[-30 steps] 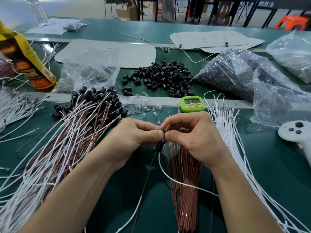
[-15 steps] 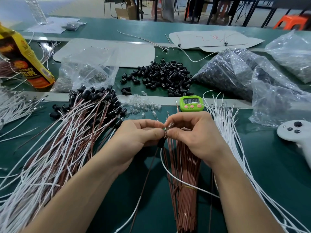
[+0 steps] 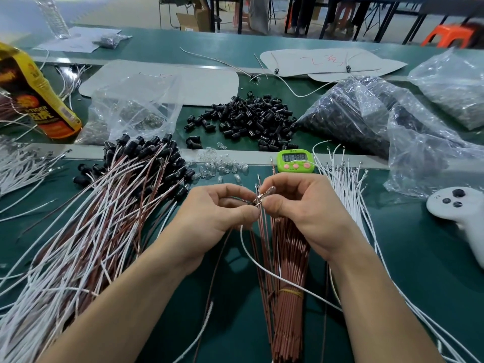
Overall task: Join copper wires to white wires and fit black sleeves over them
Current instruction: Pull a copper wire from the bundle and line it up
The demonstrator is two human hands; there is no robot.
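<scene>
My left hand (image 3: pixel 217 213) and my right hand (image 3: pixel 301 208) meet fingertip to fingertip over the green table. Between them they pinch the metal ends of a copper wire (image 3: pixel 214 265) and a white wire (image 3: pixel 264 268), which trail down toward me. A small clear bulb (image 3: pixel 269 191) shows at my right fingertips. Whether a black sleeve sits on this pair I cannot tell. A tied bundle of copper wires (image 3: pixel 288 297) lies under my hands. Loose white wires (image 3: pixel 348 195) fan out at the right. Loose black sleeves (image 3: pixel 251 119) are heaped further back.
Finished wire pairs with black sleeves (image 3: pixel 104 200) pile at the left. A green timer (image 3: pixel 296 160), clear bulbs (image 3: pixel 222 167), plastic bags (image 3: pixel 372 113) and a white game controller (image 3: pixel 461 205) sit around. A yellow bottle (image 3: pixel 34 98) stands far left.
The black sleeve seen below my fingertips a second ago is hidden now. Both hands have kept together, shifting slightly away from me, and the joined metal ends now show between the fingertips.
</scene>
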